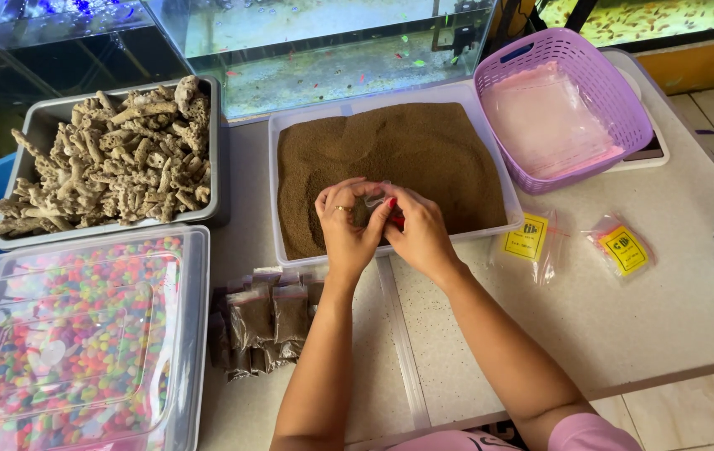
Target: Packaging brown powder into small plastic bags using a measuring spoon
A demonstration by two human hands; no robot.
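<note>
My left hand [342, 225] and my right hand [418, 231] meet over the front edge of a white tray [490, 159] filled with fine brown granules [407, 150]. Both hands pinch a small clear plastic bag [373, 200] that holds some of the brown granules. A ring sits on a finger of my left hand. A small red object shows under my right hand's fingers; I cannot tell what it is. A pile of small filled bags [269, 321] lies on the table just left of my left forearm.
A purple basket [616, 92] with empty clear bags stands at the back right. Two small bags with yellow labels [574, 242] lie right of the tray. A grey tray of coral pieces [106, 154] and a lidded box of coloured pebbles [73, 334] are left. Aquariums stand behind.
</note>
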